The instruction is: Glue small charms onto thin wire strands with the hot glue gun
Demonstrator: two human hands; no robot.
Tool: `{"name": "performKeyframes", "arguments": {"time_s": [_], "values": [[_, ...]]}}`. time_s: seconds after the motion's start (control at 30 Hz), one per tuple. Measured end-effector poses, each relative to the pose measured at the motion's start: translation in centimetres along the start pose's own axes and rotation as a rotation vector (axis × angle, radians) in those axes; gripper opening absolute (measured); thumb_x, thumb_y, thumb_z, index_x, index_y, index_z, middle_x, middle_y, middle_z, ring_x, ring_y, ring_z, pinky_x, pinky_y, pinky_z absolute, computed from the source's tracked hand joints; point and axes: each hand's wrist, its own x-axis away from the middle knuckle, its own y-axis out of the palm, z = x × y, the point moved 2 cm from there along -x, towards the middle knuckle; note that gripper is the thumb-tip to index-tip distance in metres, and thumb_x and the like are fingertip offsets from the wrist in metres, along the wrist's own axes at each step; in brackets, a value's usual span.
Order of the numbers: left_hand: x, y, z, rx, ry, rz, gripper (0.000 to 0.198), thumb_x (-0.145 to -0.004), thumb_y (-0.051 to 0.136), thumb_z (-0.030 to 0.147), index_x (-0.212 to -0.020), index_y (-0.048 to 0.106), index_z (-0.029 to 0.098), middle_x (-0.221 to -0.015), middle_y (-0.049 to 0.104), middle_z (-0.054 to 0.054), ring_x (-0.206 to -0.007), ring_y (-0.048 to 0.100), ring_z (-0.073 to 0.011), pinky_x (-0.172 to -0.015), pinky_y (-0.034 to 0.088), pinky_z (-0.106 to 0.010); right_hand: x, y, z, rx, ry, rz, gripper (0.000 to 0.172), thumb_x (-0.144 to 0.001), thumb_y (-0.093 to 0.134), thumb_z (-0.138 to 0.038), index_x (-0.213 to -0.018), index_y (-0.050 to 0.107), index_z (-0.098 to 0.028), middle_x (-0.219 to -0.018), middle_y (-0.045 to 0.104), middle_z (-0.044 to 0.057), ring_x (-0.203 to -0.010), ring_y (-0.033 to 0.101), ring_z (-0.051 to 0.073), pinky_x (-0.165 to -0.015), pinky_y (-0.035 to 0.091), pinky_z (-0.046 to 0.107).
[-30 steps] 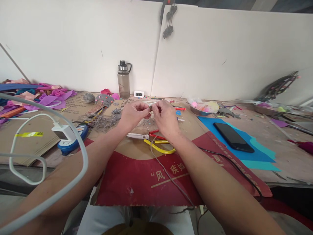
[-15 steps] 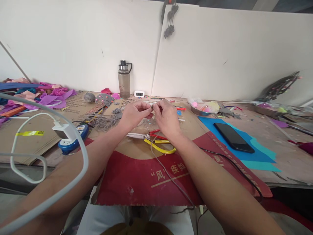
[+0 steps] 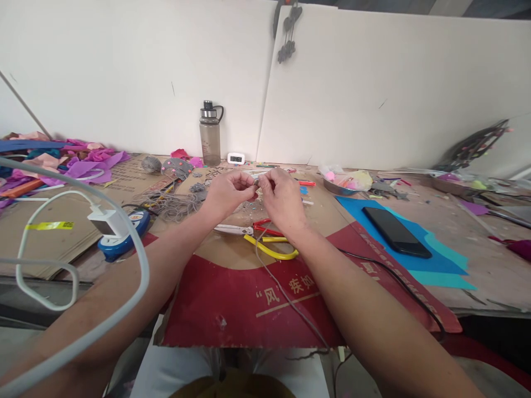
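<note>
My left hand [image 3: 228, 194] and my right hand [image 3: 282, 200] meet over the cardboard, thumbs and forefingers pinched together on something small and greyish that is mostly hidden. A thin grey cord [image 3: 286, 296] runs from below my right hand down across the red part of the cardboard [image 3: 232, 309] and past its front edge. Pliers with yellow handles [image 3: 271, 253] and a tool with red handles [image 3: 262, 225] lie just beneath my hands. Left of my left hand is a tangle of grey cord [image 3: 176, 205].
A bottle [image 3: 211, 138] and a small white clock [image 3: 236, 158] stand by the back wall. A phone [image 3: 396, 232] lies on blue sheets at right. A charger [image 3: 111, 225] in a blue power strip [image 3: 124, 243] and a looping white cable are at left.
</note>
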Motion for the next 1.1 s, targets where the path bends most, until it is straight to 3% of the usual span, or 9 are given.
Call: {"name": "performKeyframes", "arguments": {"time_s": [0.5, 0.67, 0.83, 0.9, 1.1], "values": [[0.20, 0.00, 0.34, -0.105, 0.037, 0.002, 0.004, -0.063, 0.061, 0.015, -0.066, 0.058, 0.016, -0.059, 0.061, 0.001, -0.054, 0.058, -0.0107, -0.058, 0.050, -0.025, -0.02, 0.15, -0.29, 0.001, -0.094, -0.023, 0.024, -0.088, 0.045, -0.019, -0.065, 0.041, -0.021, -0.068, 0.049, 0.001, -0.068, 0.044, 0.016, -0.066, 0.034, 0.031], [0.22, -0.14, 0.43, 0.043, -0.040, 0.059, 0.005, -0.064, 0.062, 0.016, -0.064, 0.057, 0.016, -0.058, 0.061, 0.001, -0.055, 0.060, -0.0114, -0.059, 0.052, -0.026, 0.18, 0.05, -0.48, -0.033, -0.094, -0.028, 0.024, -0.090, 0.045, -0.023, -0.066, 0.042, -0.021, -0.069, 0.049, 0.001, -0.068, 0.045, 0.016, -0.067, 0.035, 0.030], [-0.01, -0.30, 0.04, 0.221, -0.086, 0.105, 0.008, -0.064, 0.066, 0.017, -0.065, 0.058, 0.014, -0.059, 0.062, 0.000, -0.057, 0.061, -0.0114, -0.063, 0.055, -0.028, 0.55, 0.10, -0.36, -0.118, -0.019, -0.042, 0.003, -0.084, 0.052, -0.019, -0.082, 0.049, -0.020, -0.071, 0.050, -0.001, -0.067, 0.045, 0.015, -0.065, 0.036, 0.029], [-0.07, -0.29, -0.05, 0.269, -0.104, 0.113, 0.010, -0.063, 0.068, 0.017, -0.065, 0.058, 0.014, -0.059, 0.062, 0.000, -0.057, 0.062, -0.0118, -0.063, 0.055, -0.028, 0.67, 0.19, -0.34, -0.165, 0.015, -0.056, 0.007, -0.082, 0.052, -0.017, -0.087, 0.050, -0.020, -0.070, 0.049, -0.002, -0.066, 0.044, 0.014, -0.064, 0.036, 0.028], [0.00, -0.16, 0.09, 0.349, -0.132, 0.124, 0.015, -0.061, 0.072, 0.018, -0.065, 0.059, 0.012, -0.060, 0.060, 0.001, -0.057, 0.061, -0.0104, -0.066, 0.055, -0.028, 0.63, 0.58, -0.23, -0.330, 0.162, -0.068, 0.007, -0.080, 0.054, -0.019, -0.074, 0.051, -0.019, -0.064, 0.048, -0.004, -0.059, 0.042, 0.011, -0.059, 0.035, 0.025]]}}
